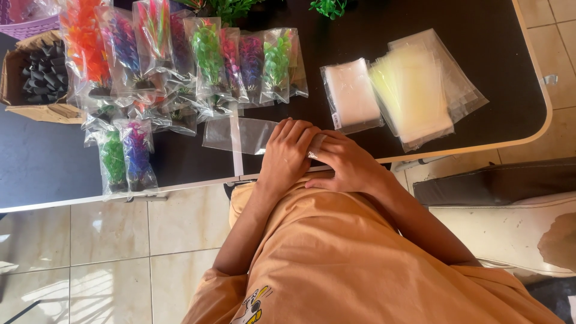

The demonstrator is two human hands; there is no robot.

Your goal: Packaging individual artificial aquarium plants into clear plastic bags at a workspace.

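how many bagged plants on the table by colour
Bagged plants on the black table, as far as the overlap shows:
orange bagged plant: 1
purple bagged plants: 3
pink bagged plants: 2
green bagged plants: 3
Total: 9, with some half-hidden packs uncounted.

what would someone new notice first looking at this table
The bright bagged plastic plants, orange, purple, green and pink, crowd the table's far left. At the near edge, the left hand and right hand press together on a small clear bag. Stacks of empty bags lie to the right.
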